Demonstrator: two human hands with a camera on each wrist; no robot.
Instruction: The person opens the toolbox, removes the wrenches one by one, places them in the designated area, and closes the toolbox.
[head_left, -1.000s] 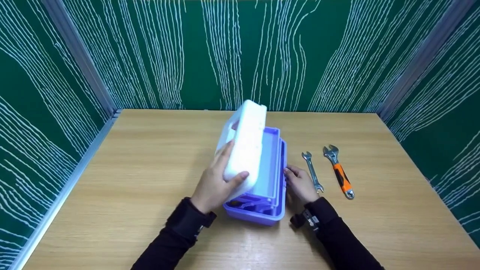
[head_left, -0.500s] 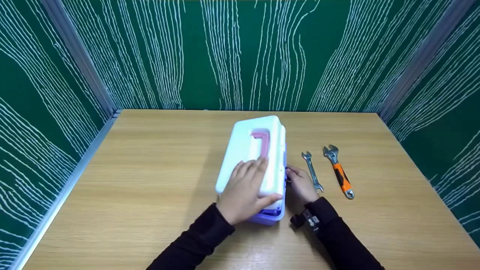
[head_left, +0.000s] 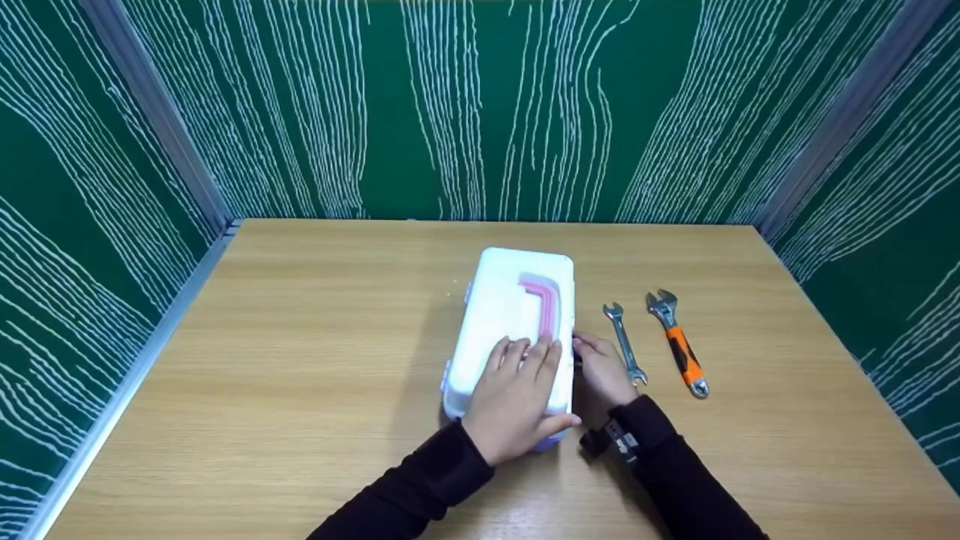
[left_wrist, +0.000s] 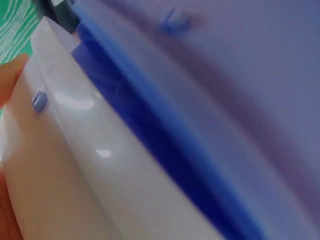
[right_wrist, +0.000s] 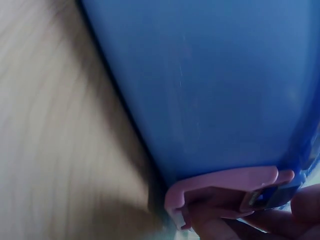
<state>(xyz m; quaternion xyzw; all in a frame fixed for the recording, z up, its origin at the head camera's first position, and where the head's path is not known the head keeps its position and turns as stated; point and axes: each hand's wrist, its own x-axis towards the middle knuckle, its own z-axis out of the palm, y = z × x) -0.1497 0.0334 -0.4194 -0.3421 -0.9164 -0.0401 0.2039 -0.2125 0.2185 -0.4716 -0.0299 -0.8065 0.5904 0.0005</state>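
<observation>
A toolbox with a white lid [head_left: 504,300] and a purple base [head_left: 551,441] stands on the table. My left hand [head_left: 513,405] lies on the near part of the lid, fingers extended over the end of its pink handle [head_left: 547,309] and thumb at the near right edge. In the left wrist view a dark gap shows between lid and base rim [left_wrist: 150,95]. At the box's right side, my right hand [head_left: 606,371] holds a pink latch [right_wrist: 227,181] with bent fingers; their tips are partly hidden in the head view.
Right of the box lie a small open-end wrench [head_left: 625,345] and an adjustable wrench [head_left: 679,345] with an orange and black grip. The wooden table [head_left: 300,360] ends at green walls with white wavy lines.
The lid has swung from nearly upright on the left down over the base, covering the purple trays. My left hand moved right and nearer with it. The right hand stays at the latch.
</observation>
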